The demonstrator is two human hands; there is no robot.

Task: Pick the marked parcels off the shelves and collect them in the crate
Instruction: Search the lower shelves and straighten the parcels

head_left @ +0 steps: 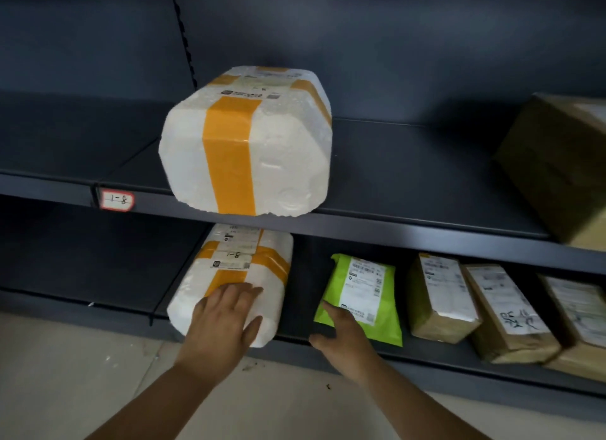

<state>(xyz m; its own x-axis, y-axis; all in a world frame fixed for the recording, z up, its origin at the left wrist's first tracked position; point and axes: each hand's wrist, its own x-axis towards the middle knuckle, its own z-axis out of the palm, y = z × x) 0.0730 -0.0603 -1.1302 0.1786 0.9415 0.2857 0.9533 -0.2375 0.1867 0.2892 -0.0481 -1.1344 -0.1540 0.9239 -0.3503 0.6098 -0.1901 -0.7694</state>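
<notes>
A: Obs. 1. Left hand (226, 315) lies flat on the front top of the lower foam box (241, 308), fingers spread and straight, thumb out toward the box's right corner. No curl round any edge.

B: Reason for that hold?

A: Judgement: the box is wide and bulky, so a palm on top steadies it until the other hand takes its right side. It sits on the lower shelf (124, 275), front end at the lip. "1-8" is handwritten on its label, the same as the shelf tag (117, 201), so I take it as the marked parcel.

B: Right hand (341, 336)?

A: Fingers extended and loosely apart, holding nothing. It is in the gap between the box and the green mailer (360, 292). The fingertips overlap the mailer's lower left corner; cannot tell whether they touch it.

B: Other stock?

A: Upper foam box (249, 144) overhangs the shelf above, directly over the work. Brown parcels (439, 298) lie right of the mailer.

B: Crate?

A: Not in view. Nothing lifted yet.
</notes>
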